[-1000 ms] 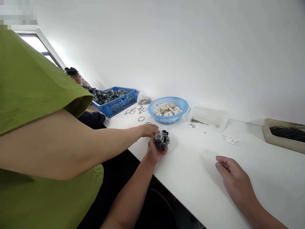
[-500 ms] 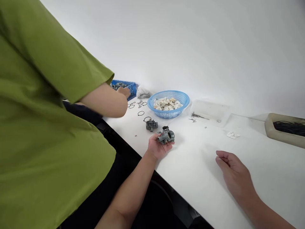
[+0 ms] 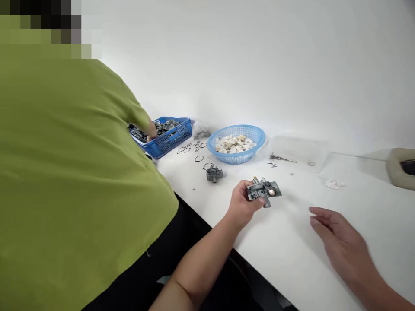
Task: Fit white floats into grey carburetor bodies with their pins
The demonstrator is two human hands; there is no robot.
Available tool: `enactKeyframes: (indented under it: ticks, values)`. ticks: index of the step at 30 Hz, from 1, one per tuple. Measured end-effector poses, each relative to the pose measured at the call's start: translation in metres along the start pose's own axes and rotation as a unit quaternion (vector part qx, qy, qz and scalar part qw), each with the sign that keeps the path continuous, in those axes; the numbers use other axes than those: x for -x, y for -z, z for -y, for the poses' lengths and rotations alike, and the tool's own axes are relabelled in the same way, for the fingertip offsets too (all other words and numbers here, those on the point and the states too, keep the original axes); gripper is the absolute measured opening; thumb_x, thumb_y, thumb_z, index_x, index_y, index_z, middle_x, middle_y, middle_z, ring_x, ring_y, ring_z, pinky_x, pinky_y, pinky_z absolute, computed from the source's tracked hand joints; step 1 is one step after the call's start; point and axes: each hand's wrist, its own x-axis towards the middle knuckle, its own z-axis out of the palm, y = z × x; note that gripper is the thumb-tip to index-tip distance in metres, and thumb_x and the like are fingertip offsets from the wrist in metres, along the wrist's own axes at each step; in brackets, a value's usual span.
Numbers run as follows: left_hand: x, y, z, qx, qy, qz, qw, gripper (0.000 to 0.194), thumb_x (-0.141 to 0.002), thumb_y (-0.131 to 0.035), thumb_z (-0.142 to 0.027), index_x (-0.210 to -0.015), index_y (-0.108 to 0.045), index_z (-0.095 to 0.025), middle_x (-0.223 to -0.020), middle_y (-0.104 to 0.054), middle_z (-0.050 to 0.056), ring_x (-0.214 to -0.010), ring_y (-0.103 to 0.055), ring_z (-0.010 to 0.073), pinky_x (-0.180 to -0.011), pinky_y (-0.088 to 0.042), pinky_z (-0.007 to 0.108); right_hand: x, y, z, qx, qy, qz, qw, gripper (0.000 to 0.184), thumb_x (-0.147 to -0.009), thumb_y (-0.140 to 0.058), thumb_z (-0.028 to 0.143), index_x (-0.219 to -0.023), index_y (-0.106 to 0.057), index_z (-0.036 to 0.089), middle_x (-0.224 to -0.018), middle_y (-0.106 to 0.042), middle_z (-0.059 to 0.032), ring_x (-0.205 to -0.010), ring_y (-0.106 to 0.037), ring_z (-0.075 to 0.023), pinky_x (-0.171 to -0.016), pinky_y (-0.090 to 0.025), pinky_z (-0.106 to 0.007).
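My left hand (image 3: 241,208) is closed around a grey metal carburetor (image 3: 261,190), held just above the white table. A brass fitting sticks up from its top, and a round opening faces right. To the right, my right hand (image 3: 343,242) hovers over the table, with nothing visible in it. Its fingers are loosely bent, and a small gap shows between thumb and forefinger. A second carburetor (image 3: 214,174) lies on the table beyond my left hand, beside several black rubber rings (image 3: 199,158).
A co-worker in a green shirt (image 3: 81,172) stands close on my left, one hand in a blue crate (image 3: 173,141) of metal parts. Behind are a blue basket (image 3: 236,159) of white pieces, a clear plastic bag (image 3: 200,129), thin metal rods (image 3: 282,158) and a beige container (image 3: 397,172).
My left hand has turned the carburetor and moved it right, nearer my right hand. The co-worker has leaned away and reaches into the crate. The view has shifted slightly left.
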Motion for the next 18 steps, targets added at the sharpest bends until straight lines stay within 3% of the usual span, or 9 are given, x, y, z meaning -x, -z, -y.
enactKeyframes:
  ticks: [2,4,6,9,11,14,18]
  values:
    - [-0.001,-0.006,-0.001,-0.170,-0.149,0.033,0.974,0.034,-0.068,-0.078,-0.031,-0.078,-0.047,-0.019,-0.085,-0.062,0.004,-0.080,-0.062,0.0184,-0.076,-0.052,0.037,0.001,0.000,-0.005,-0.084,0.068,0.030,0.994,0.034,-0.075,-0.065,0.046,-0.103,-0.060,0.027,-0.099,-0.060,-0.0046,-0.095,-0.056,-0.0259,-0.090,-0.040,-0.043]
    - [-0.004,-0.012,-0.002,-0.303,-0.259,0.089,0.913,0.020,-0.074,-0.071,-0.018,-0.082,-0.053,-0.018,-0.098,-0.063,0.008,-0.097,-0.062,0.0224,-0.086,-0.050,0.040,0.001,0.001,-0.007,-0.166,0.106,0.081,0.977,0.033,-0.079,-0.064,0.046,-0.106,-0.059,0.027,-0.108,-0.059,-0.0055,-0.098,-0.053,-0.0251,-0.092,-0.038,-0.042]
    - [-0.010,-0.016,-0.001,-0.355,-0.329,0.146,0.863,0.018,-0.076,-0.065,-0.009,-0.087,-0.054,-0.018,-0.108,-0.063,0.011,-0.108,-0.060,0.0243,-0.089,-0.051,0.040,-0.001,0.001,-0.006,-0.224,0.111,0.124,0.960,0.038,-0.082,-0.062,0.049,-0.113,-0.057,0.028,-0.120,-0.055,-0.0057,-0.101,-0.053,-0.0244,-0.093,-0.038,-0.042]
    - [-0.018,-0.026,0.005,-0.362,-0.396,0.213,0.817,0.021,-0.077,-0.060,-0.004,-0.092,-0.055,-0.019,-0.120,-0.059,0.013,-0.118,-0.055,0.0264,-0.095,-0.050,0.045,-0.005,0.004,0.000,-0.269,0.091,0.158,0.946,0.049,-0.081,-0.058,0.059,-0.119,-0.055,0.028,-0.116,-0.057,-0.0058,-0.097,-0.055,-0.0241,-0.086,-0.044,-0.039]
    - [-0.019,-0.034,0.012,-0.353,-0.409,0.241,0.806,0.024,-0.077,-0.059,-0.003,-0.095,-0.056,-0.019,-0.128,-0.052,0.014,-0.122,-0.051,0.0275,-0.097,-0.049,0.047,-0.006,0.006,0.007,-0.314,0.060,0.207,0.925,0.048,-0.081,-0.058,0.059,-0.115,-0.058,0.026,-0.104,-0.061,-0.0060,-0.088,-0.057,-0.0232,-0.078,-0.047,-0.038]
    - [-0.017,-0.044,0.026,-0.336,-0.399,0.254,0.815,0.025,-0.078,-0.059,-0.005,-0.098,-0.057,-0.019,-0.137,-0.040,0.015,-0.124,-0.048,0.0282,-0.091,-0.053,0.042,-0.006,0.008,0.014,-0.369,0.011,0.265,0.891,0.039,-0.084,-0.055,0.055,-0.107,-0.061,0.024,-0.093,-0.062,-0.0055,-0.077,-0.059,-0.0208,-0.068,-0.050,-0.037]
    - [-0.015,-0.049,0.042,-0.321,-0.383,0.230,0.835,0.032,-0.081,-0.060,-0.011,-0.109,-0.051,-0.023,-0.134,-0.041,0.014,-0.122,-0.049,0.0275,-0.091,-0.053,0.044,-0.008,0.010,0.012,-0.418,-0.031,0.283,0.863,0.034,-0.086,-0.055,0.050,-0.104,-0.063,0.023,-0.084,-0.062,-0.0026,-0.069,-0.058,-0.0160,-0.064,-0.052,-0.033]
